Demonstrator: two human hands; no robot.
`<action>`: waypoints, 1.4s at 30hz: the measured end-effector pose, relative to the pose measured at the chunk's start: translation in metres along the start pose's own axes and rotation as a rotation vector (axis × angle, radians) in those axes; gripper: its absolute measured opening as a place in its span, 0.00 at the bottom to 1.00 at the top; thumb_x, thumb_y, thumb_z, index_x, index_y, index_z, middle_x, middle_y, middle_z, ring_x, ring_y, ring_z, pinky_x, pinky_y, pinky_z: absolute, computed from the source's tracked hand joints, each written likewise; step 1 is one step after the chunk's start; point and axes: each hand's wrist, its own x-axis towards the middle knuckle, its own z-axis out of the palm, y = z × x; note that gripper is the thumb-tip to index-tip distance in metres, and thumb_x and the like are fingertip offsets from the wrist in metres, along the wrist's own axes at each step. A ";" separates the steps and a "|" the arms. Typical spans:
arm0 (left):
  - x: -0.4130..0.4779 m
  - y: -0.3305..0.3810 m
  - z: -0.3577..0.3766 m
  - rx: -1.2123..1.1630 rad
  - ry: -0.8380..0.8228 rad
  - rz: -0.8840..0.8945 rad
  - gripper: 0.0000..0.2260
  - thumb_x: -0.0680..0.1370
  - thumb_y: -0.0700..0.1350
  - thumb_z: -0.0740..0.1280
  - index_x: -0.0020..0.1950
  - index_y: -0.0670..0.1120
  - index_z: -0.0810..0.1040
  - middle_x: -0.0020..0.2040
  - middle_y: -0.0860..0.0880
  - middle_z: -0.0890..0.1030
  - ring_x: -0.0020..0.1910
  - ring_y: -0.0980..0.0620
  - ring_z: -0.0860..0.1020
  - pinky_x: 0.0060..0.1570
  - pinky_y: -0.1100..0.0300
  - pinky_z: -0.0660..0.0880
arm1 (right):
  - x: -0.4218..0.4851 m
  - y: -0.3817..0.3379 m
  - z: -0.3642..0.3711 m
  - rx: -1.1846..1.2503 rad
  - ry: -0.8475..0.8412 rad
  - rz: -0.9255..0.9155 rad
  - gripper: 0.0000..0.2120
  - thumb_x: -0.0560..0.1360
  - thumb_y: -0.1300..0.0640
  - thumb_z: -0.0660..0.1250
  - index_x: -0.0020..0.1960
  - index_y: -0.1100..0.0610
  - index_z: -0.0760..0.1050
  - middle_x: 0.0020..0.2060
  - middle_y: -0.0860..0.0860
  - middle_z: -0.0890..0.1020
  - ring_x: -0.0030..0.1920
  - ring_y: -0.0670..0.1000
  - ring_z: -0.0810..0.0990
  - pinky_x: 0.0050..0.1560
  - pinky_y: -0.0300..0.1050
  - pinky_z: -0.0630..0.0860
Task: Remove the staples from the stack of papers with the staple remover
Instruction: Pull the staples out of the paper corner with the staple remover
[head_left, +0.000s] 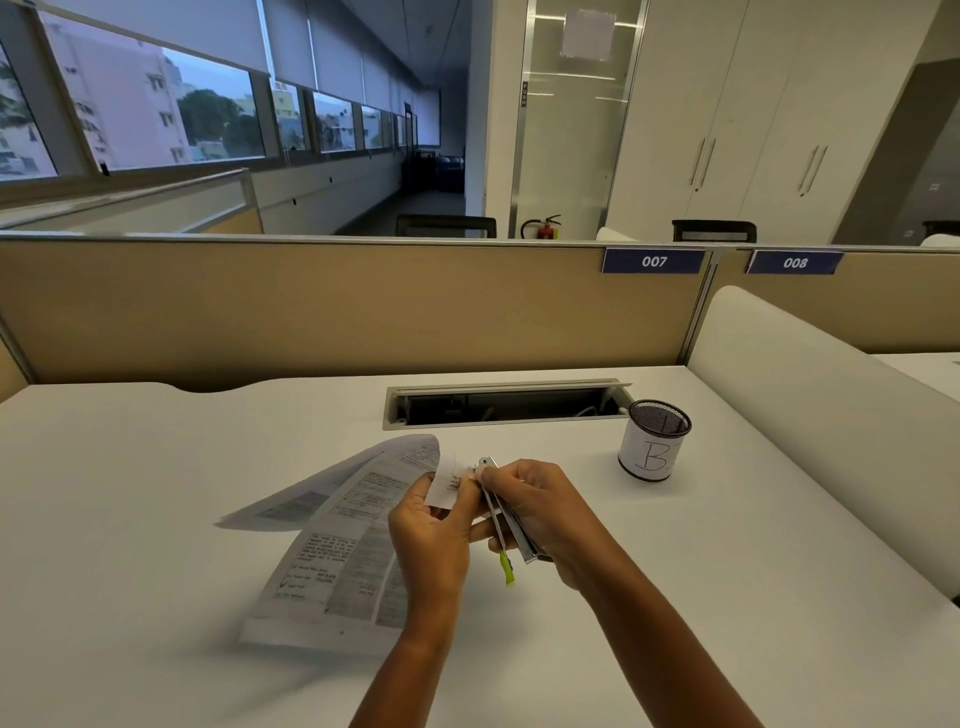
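The stack of papers (332, 540) is lying on the white counter (130, 519) to the left, its lower sheets resting flat while the upper sheets are curling up and fanning toward the centre. The left hand (431, 530) is pinching the raised top corner of that stack, holding it off the counter just beside the tool. Touching that corner from the right, the staple remover (506, 512), a slim metal tool with a green end, is being gripped by the right hand (540, 514), fingers wrapped along its body and its tip pressing at the paper's corner. This looks like the prying step, with the tip working at a staple too small to make out. The next move probably calls for sliding the tip under the staple and levering gently while the left hand is keeping the corner taut. Well apart on the right, a mesh pen holder (653, 439) is standing upright.
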 end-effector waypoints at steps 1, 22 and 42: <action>-0.001 0.001 0.001 -0.010 -0.004 -0.002 0.10 0.71 0.37 0.67 0.47 0.49 0.72 0.39 0.54 0.77 0.35 0.58 0.76 0.30 0.75 0.73 | 0.000 0.001 0.000 0.011 0.004 0.003 0.16 0.76 0.50 0.59 0.32 0.52 0.74 0.28 0.49 0.79 0.22 0.43 0.77 0.25 0.32 0.74; 0.001 0.003 0.005 -0.150 -0.038 -0.296 0.07 0.71 0.45 0.68 0.43 0.57 0.72 0.40 0.54 0.78 0.39 0.50 0.78 0.37 0.61 0.75 | 0.006 0.010 -0.014 -0.172 0.120 -0.092 0.08 0.73 0.51 0.65 0.39 0.54 0.75 0.30 0.48 0.77 0.26 0.44 0.77 0.26 0.28 0.73; -0.002 0.009 0.003 0.089 -0.061 -0.204 0.05 0.71 0.44 0.67 0.41 0.53 0.72 0.37 0.59 0.74 0.35 0.55 0.75 0.41 0.60 0.74 | -0.001 -0.004 -0.024 -0.130 -0.140 0.114 0.09 0.75 0.51 0.62 0.40 0.54 0.73 0.36 0.49 0.80 0.23 0.45 0.80 0.26 0.32 0.76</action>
